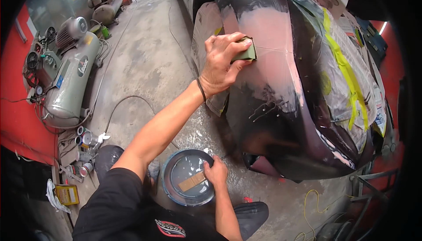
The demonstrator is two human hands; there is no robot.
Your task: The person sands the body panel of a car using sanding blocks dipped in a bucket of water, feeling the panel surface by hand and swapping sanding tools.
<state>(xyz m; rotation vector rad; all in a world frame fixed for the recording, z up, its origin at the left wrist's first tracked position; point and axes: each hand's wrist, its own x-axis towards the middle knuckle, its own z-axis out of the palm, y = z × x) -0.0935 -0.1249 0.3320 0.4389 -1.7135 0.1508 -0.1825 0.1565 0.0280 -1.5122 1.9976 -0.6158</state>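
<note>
My left hand (222,63) is closed round a green sanding block (246,53), held against the car's dark front corner (246,109). Around the block the panel carries a broad pink filler patch (270,30), with pale wet streaks running down below it. Lower down, my right hand (216,173) is wrapped over the right rim of a round dark basin (167,184) holding greyish liquid. A flat tan strip (192,182) lies in the basin, its end close to my right thumb. Some of my right fingers are hidden behind the rim.
Newspaper sheets (347,78) fixed with yellow tape (347,72) cover part of the car's front. At left stands a grey air compressor (72,80), with several paint cans (85,140) and a yellow tin (67,194) nearer me. Hoses and a yellow cord (312,210) lie across the concrete floor.
</note>
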